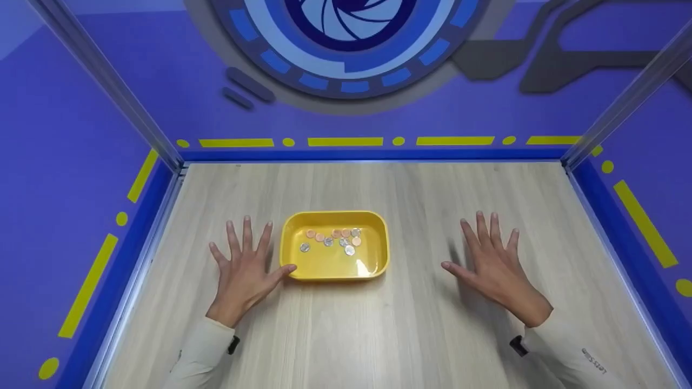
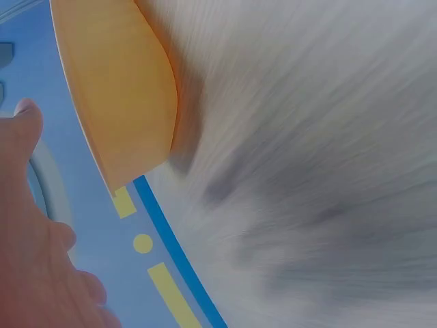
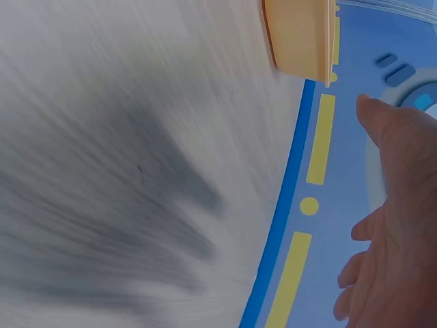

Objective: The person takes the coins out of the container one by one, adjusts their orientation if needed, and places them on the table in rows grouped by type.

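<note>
A yellow rectangular tray (image 1: 335, 270) with rounded corners stands on the wood-grain table, a little left of the middle. Several copper-coloured coins (image 1: 311, 234) and silver-coloured coins (image 1: 350, 250) lie scattered on its floor, mostly toward the back. My left hand (image 1: 246, 275) is spread flat in the air beside the tray's left side, and its thumb overlaps the front left corner in the head view. Well to the right of the tray, my right hand (image 1: 494, 270) hovers with fingers spread, its shadow falling on the table. Neither hand holds anything.
The pale wood-grain table (image 1: 421, 335) is enclosed by a blue back wall (image 1: 346, 124) and blue side walls with yellow markings. Metal posts (image 1: 108, 81) rise at the back corners. Both forearms wear light sleeves (image 1: 197, 351) with a dark strap at the wrist.
</note>
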